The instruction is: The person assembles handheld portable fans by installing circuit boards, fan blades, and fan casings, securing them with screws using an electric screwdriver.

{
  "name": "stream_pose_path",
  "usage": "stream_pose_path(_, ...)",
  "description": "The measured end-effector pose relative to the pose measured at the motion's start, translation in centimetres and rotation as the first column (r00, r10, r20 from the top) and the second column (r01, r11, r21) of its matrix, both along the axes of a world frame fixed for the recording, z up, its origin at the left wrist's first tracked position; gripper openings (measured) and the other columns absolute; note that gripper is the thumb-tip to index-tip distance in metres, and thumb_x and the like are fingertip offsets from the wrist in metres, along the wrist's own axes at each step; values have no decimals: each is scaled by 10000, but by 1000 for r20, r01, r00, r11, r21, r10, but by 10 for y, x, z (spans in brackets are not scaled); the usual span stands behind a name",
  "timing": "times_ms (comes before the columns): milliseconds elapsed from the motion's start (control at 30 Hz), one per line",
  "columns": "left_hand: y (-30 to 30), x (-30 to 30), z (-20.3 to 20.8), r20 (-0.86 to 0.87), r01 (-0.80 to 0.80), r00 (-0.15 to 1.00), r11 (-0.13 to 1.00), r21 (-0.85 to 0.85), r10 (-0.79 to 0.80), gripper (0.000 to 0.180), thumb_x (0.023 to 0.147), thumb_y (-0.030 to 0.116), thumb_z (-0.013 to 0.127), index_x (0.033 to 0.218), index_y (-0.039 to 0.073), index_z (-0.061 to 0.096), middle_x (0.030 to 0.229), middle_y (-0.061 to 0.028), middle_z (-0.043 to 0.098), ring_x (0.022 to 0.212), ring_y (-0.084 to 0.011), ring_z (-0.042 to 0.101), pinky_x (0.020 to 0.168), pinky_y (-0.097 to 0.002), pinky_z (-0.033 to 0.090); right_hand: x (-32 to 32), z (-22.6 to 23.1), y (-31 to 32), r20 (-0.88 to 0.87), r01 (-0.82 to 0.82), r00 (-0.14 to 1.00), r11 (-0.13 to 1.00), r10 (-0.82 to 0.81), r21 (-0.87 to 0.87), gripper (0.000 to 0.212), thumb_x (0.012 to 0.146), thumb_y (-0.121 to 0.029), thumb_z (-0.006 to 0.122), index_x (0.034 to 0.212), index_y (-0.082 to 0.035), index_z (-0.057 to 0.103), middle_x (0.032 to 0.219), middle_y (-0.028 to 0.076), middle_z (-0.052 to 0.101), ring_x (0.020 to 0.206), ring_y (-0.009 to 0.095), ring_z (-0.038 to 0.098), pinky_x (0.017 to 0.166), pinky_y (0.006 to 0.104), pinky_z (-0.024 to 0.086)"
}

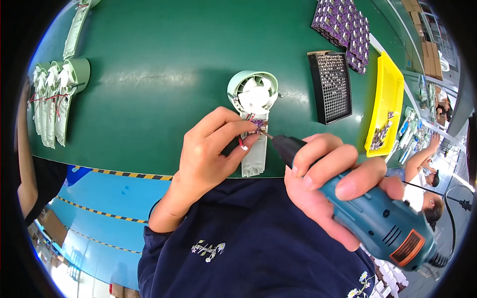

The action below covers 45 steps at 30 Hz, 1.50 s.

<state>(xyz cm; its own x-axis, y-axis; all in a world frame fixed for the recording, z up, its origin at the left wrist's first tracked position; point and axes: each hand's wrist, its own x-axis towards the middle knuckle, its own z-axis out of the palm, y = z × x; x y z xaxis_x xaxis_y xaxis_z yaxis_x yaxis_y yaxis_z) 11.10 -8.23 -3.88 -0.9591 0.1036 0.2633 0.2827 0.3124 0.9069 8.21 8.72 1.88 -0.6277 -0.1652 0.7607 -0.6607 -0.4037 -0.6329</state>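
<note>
Above a green worktop (159,119), the left hand (209,146) pinches a purple circuit board (257,124) on a fan unit (254,99); the right hand (328,181) wraps around a teal electric screwdriver (385,223).

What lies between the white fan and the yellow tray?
A black gridded tray, with green tabletop between it and the fan, as the head view shows.

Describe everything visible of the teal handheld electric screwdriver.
The teal, plastic-looking electric screwdriver has a black nose, thin metal bit, dark vent slots, an orange-bordered label and a ribbed black cord sleeve at the rear. Gripped in the bare right hand, it slants, nose toward upper left, its bit tip at the purple circuit board; contact is unclear.
</note>
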Motion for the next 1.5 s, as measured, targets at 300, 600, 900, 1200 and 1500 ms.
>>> stream_pose_path(300, 5, 2, -2, -5, 9, 1000, 1000, 30, -9, 247, 714, -36, 814, 933, 37, 726, 854, -77, 649, 730, -212, 653, 607, -310, 526, 13, -4, -3, -58, -5, 998, 992, 12, 128, 842, 883, -630, 628, 1485, -110, 351, 1033, 37, 546, 562, 199, 509, 521, 413, 447)
stream_pose_path(600, -1, -1, 10, 56, 16, 998, 1000, 20, -17, 170, 777, 10, 784, 927, 41, 711, 874, -78, 645, 750, -266, 649, 644, -346, 531, -8, 22, 103, 614, 672, 422, 685, -667, 281, 385, 1049, -288, 514, 1312, -8, 489, 1005, 45, 581, 678, 116, 515, 580, 249, 439)
stream_pose_path(900, 23, 2, 11, 7, -100, 995, 995, -14, 100, 177, 760, -44, 790, 920, 12, 740, 846, -88, 647, 775, -236, 653, 666, -316, 526, 38, -21, 142, -467, 553, 164, -311, -869, 773, 499, 990, -181, 615, 1428, 20, 485, 1378, 134, 557, 1232, 252, 544, 1031, 354, 420)
stream_pose_path(1200, 48, -2, 18, -65, -59, 996, 998, 38, 62, 252, 712, -87, 768, 950, -9, 742, 895, -106, 664, 838, -260, 671, 704, -336, 553, 48, -25, 47, 973, -120, 207, 984, -102, 129, 314, 1009, -25, 528, 1312, 54, 538, 1118, 112, 684, 982, 179, 691, 844, 337, 604)
stream_pose_path(1500, 55, -9, 20, 1, -107, 994, 979, 173, 108, 226, 771, -88, 743, 982, -6, 747, 909, -122, 693, 837, -238, 688, 670, -301, 554, 42, -35, 40, 951, -31, 305, 998, -45, 58, 252, 1019, -73, 524, 1233, 59, 552, 1073, 127, 679, 892, 194, 711, 727, 338, 640)
